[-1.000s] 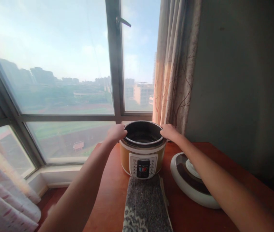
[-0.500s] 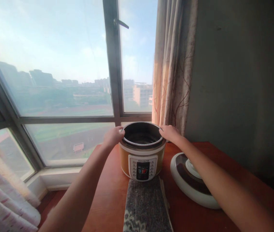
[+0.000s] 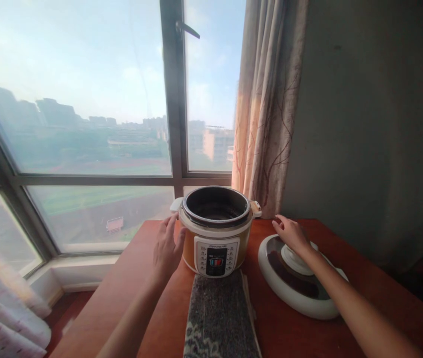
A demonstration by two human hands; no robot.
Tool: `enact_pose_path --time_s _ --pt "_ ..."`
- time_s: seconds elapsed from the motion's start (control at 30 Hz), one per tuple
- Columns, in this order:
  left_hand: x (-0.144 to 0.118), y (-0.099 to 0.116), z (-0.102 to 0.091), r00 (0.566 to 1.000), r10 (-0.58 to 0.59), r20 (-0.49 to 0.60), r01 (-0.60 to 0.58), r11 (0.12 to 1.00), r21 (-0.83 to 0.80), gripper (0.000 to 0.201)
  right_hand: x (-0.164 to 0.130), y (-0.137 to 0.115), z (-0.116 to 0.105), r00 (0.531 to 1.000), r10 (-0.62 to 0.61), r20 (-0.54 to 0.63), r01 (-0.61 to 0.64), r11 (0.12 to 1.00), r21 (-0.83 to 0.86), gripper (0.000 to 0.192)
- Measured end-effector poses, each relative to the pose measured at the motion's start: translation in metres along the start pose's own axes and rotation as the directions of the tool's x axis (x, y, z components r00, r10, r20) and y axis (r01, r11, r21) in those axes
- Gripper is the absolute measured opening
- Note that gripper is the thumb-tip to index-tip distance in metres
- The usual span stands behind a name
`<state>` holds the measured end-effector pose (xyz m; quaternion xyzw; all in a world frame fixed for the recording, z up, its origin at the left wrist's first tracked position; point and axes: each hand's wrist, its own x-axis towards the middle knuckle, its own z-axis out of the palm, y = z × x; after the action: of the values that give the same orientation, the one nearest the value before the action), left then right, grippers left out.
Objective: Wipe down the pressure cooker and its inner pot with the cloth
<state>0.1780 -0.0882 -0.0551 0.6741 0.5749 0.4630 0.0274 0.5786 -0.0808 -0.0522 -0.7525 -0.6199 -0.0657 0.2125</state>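
Note:
An electric pressure cooker point(image 3: 189, 243) in gold and white stands on the table, its control panel facing me. Inside it sits a dark inner pot point(image 3: 216, 206) with a shiny rim; the top is uncovered. My left hand point(image 3: 167, 246) is beside the cooker's left side, fingers apart, just below the white side handle point(image 3: 176, 204); whether a fingertip touches it I cannot tell. To the right, my right hand point(image 3: 291, 233) hovers by the knob of the white lid point(image 3: 273, 278), fingers apart and holding nothing. My right forearm hides part of that lid.
A dark grey patterned cloth point(image 3: 220, 318) runs from under the cooker towards me on the reddish wooden table point(image 3: 151, 318). Behind are a large window point(image 3: 95, 134) and a curtain point(image 3: 263, 109). Another curtain point(image 3: 2, 308) hangs at the lower left.
Both hands have let go of the inner pot's rim. The pot now sits lower in the cooker. My left hand moved down and left, my right hand right towards the lid.

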Motion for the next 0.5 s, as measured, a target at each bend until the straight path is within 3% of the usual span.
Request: enact_pose_path --time_s 0.13,0.27,0.37,0.5 --pt "-0.012 -0.022 0.02 0.991 -0.107 0.077 0.12 0.973 -0.196 0.062 -0.028 0.035 0.019 1.0 0.002 -0.027 -0.004 0.999 -0.045 0.035" --pt "-0.021 -0.035 0.044 0.974 -0.162 0.16 0.217 0.875 -0.433 0.066 -0.047 0.056 0.03 0.999 0.001 -0.04 -0.004 0.997 -0.078 0.033" --pt "-0.028 -0.038 0.057 0.979 -0.146 0.144 0.204 0.764 -0.612 0.074 -0.058 0.064 0.033 0.998 -0.039 -0.044 0.032 0.986 -0.166 0.044" --pt "-0.042 -0.041 0.069 0.975 -0.181 0.131 0.222 0.704 -0.675 0.077 -0.066 0.071 0.037 0.998 -0.061 -0.023 0.051 0.951 -0.305 0.059"
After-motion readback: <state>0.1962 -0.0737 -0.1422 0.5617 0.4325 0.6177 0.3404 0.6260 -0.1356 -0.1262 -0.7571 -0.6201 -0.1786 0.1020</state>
